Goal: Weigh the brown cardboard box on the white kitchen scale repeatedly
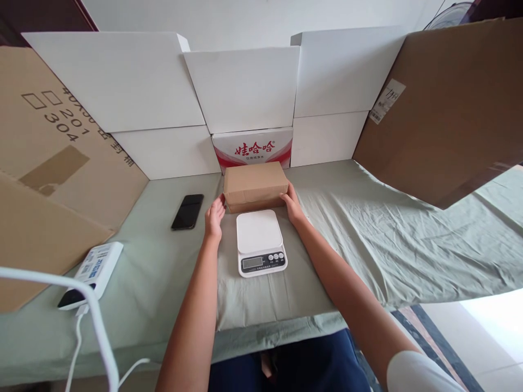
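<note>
Brown cardboard parcel (254,185) is sitting on the cloth-covered surface (368,239), just behind a white kitchen scale (260,242) and in front of a red-and-white printed carton (253,148). Both hands are flanking it: the left hand (214,216) is hovering at the parcel's near left corner with fingers spread open, fingertips about touching the cardboard, though whether they are pressing on it I cannot tell. The right hand (291,202) is lying against the parcel's right end, palm turned inward and fingers extended along the side, so its grip is open and flat against the box rather than closed around it. The parcel is resting level, not lifted. The scale's platform is sitting bare, its display and buttons facing the person. A black phone (187,211) is lying to the left of the left hand, well apart from the parcel. Nearer the left edge, a white power strip (93,267) is trailing a white cable (77,348).
</note>
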Tool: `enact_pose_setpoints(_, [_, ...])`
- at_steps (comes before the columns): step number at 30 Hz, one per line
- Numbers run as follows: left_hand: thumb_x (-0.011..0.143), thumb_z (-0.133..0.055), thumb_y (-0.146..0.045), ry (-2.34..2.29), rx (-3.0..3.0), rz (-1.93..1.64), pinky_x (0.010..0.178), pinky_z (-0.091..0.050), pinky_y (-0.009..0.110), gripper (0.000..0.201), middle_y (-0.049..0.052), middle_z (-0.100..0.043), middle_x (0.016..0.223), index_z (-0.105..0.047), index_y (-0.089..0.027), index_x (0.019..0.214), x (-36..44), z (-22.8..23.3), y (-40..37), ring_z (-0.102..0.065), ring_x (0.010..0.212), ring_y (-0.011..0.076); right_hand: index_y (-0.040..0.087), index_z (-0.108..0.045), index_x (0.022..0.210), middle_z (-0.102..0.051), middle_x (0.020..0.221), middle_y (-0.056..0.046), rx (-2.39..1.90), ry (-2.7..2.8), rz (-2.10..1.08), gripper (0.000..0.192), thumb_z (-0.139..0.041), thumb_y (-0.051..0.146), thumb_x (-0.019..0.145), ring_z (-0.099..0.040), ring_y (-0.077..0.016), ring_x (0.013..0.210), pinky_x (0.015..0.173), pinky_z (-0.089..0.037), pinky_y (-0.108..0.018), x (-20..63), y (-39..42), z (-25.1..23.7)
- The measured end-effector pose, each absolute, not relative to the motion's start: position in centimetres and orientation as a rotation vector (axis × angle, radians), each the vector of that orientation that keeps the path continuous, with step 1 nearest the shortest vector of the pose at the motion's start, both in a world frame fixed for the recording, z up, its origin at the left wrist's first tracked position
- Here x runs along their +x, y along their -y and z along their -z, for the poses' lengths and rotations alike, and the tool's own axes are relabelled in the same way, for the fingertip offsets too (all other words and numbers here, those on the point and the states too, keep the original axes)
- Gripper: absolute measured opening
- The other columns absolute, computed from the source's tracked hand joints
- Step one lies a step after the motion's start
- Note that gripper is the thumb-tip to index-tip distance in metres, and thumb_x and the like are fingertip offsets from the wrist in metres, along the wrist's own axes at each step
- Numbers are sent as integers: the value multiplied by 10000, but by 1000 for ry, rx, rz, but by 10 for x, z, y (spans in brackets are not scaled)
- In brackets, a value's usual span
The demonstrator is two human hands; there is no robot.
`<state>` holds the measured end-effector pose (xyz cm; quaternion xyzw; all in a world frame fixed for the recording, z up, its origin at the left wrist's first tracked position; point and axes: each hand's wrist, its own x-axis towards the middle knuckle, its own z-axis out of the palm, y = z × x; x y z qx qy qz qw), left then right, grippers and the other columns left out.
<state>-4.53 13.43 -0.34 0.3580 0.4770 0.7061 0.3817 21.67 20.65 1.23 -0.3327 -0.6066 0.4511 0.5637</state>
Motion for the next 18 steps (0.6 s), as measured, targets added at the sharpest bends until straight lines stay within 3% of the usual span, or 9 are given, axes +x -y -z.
enact_pose_setpoints(11, [841, -568, -705, -1229, 831, -1712, 1194, -334, 482, 704, 212, -513, 1521, -690, -153, 1261, -43, 6, -140, -445, 1451, 326, 259, -431, 1467, -479, 1568, -38, -817, 1455, -1038, 697, -566, 358, 790, -351, -300, 1497, 1267, -268, -528, 213, -201, -20])
enact_pose_setpoints(18, [791, -624, -715, -1234, 871, -1804, 1154, -393, 493, 704, 223, -623, 1400, -723, -147, 1195, -40, 6, -138, -521, 1391, 342, 265, -388, 1513, -417, 1615, -18, -773, 1438, -915, 718, -546, 361, 820, -319, -275, 1520, 1295, -214, -493, 212, -195, -19])
